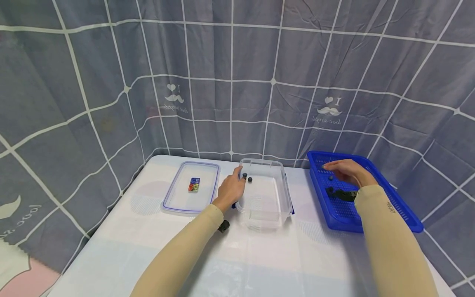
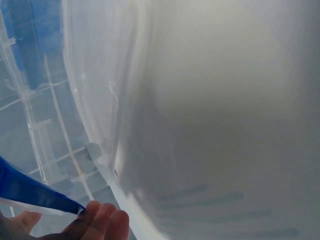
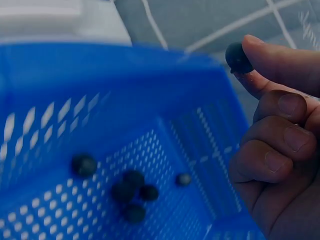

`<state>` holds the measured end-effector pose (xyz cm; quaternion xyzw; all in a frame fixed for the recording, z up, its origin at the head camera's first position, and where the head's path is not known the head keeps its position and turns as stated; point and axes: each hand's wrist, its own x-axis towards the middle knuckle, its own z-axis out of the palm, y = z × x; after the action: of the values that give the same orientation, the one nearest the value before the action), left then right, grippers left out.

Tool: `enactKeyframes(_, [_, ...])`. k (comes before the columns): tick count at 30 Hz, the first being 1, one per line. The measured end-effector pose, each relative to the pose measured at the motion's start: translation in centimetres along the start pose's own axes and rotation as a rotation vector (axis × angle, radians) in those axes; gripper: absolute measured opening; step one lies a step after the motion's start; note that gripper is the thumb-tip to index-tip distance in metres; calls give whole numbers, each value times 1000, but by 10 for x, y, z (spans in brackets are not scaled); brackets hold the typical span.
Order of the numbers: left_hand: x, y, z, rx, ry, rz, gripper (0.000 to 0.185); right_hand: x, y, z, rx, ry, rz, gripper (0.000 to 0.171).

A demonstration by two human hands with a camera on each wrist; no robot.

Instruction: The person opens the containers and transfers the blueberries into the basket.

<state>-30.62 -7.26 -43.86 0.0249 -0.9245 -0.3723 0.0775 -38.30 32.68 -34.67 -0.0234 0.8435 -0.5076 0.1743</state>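
Observation:
My left hand (image 1: 231,189) holds the left side of a clear plastic container (image 1: 264,202) near its rim. In the left wrist view, the fingers lie beside one of its blue latches (image 2: 37,192). A few blueberries (image 1: 250,179) sit at the container's far left corner. Over the far left part of a blue plastic basket (image 1: 345,225), my right hand (image 1: 346,170) pinches one blueberry (image 3: 238,57) between thumb and index finger, above the basket's rim. The other fingers curl toward the palm. Several more blueberries (image 3: 134,212) lie on the basket's perforated floor below.
Left of the container, a clear lid (image 1: 205,196) with a blue seal lies flat, bearing a colourful label (image 1: 194,185). All stand on a white-covered table (image 1: 259,255). A grey gridded curtain (image 1: 252,99) hangs behind and along the sides.

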Motion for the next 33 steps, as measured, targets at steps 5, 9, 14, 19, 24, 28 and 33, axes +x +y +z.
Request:
enactKeyframes(5, [0,-1,0,-11,2,-5,53,-2,21,-8,29,-25,38,30])
enactKeyframes(9, [-1,-1,0,-17,3,-2,53,-4,35,-12,23,-60,68,19])
enactKeyframes(14, [-2,-1,0,-22,0,6,53,-9,46,-13,-12,-61,121,23])
enactKeyframes(19, [-1,-1,2,-10,-2,12,53,-12,53,-11,-80,-29,173,44])
enactKeyframes(24, [0,-1,2,-1,-2,14,53,-13,56,-10,-80,-39,184,41])
enactKeyframes(28, [0,-1,1,-1,-1,13,53,-12,57,-10,-37,-43,196,42])
enactKeyframes(33, [0,0,-1,3,0,7,53,-9,55,-13,-86,-46,155,44])
